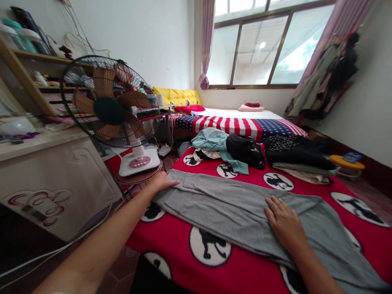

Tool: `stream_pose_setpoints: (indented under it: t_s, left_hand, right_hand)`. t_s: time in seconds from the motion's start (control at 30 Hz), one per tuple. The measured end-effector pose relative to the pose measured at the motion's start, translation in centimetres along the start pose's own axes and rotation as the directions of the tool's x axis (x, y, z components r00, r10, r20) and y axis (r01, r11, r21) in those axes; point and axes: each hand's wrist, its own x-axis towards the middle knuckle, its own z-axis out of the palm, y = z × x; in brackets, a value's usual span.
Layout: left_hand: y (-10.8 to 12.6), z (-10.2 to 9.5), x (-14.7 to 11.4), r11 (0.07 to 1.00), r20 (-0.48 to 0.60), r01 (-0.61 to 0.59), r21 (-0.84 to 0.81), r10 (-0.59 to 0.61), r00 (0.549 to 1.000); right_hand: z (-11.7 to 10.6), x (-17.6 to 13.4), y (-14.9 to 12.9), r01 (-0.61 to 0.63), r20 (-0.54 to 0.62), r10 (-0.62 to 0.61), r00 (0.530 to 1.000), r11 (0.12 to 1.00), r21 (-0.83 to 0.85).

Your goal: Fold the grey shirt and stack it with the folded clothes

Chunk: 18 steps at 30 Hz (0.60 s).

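Note:
Grey trousers (220, 200) lie stretched across a red blanket (245, 267) printed with black figures in white circles. At their left end, my left hand (163, 182) grips the edge, with its thumb on top and its other fingers partly hidden. My right hand (283, 220) rests palm down on the cloth towards the right, fingers stretched out. Small wrinkles run along the fabric between the two hands. Beyond the trousers sit a light blue garment (211, 139) and a black garment (245, 151), both crumpled.
A stack of dark clothes (297, 153) lies at the back right. On the left, an electric fan (110, 110) stands on a round stool beside a cabinet (58, 179). Further back is a bed with a stars-and-stripes cover (226, 124). A yellow stool (347, 162) stands at the right.

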Motion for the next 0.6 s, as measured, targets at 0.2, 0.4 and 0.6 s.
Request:
stream_pose_setpoints:
  t_s: [0.2, 0.4, 0.6]
  left_hand:
    - [1.7, -2.1, 0.0, 0.976, 0.084, -0.09, -0.196, 0.108, 0.991]
    - [5.6, -4.7, -4.1, 0.771, 0.284, -0.023, -0.637, 0.262, 0.922]
    - [10.3, -2.0, -7.3, 0.546, 0.289, 0.028, -0.837, 0.398, 0.871]
  right_hand:
    - [-1.7, 0.2, -2.1, 0.018, -0.069, 0.014, 0.998, 0.891, 0.453]
    - [-7.3, 2.0, -13.5, -0.166, 0.195, -0.103, 0.975, 0.238, 0.957]
    - [-8.1, 4.8, -20.6, -0.366, 0.364, -0.069, 0.929, -0.329, 0.871]
